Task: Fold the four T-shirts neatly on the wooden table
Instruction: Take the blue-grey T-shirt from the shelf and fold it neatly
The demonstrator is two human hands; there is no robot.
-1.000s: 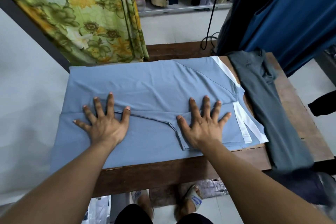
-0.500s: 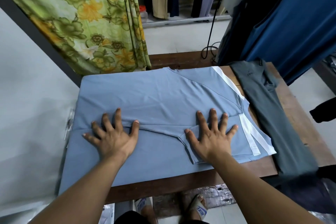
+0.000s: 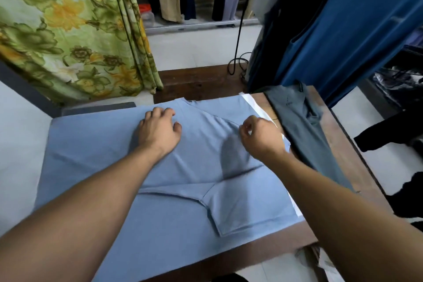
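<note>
blue shirt point(image 3: 109, 144) lies flat across the table point(image 3: 286, 245), filling most of it, near side already folded in with a sleeve flap at 5 o'clock. my left hand point(image 3: 159, 131) sits at 12 o'clock on the shirt, fingers curled down against the far edge; cannot tell if cloth is pinched under them. my right hand point(image 3: 261, 137) at 1 o'clock, thumb and fingertips drawn together at a seam near the white trim point(image 3: 254, 104); looks like a pinch on the shirt but cloth between the tips isn't clear. grey shirt point(image 3: 302, 126) lies in a long strip at 2 o'clock, just beside the blue one on the table's right side. floral curtain point(image 3: 68, 30) at 10 o'clock.
</note>
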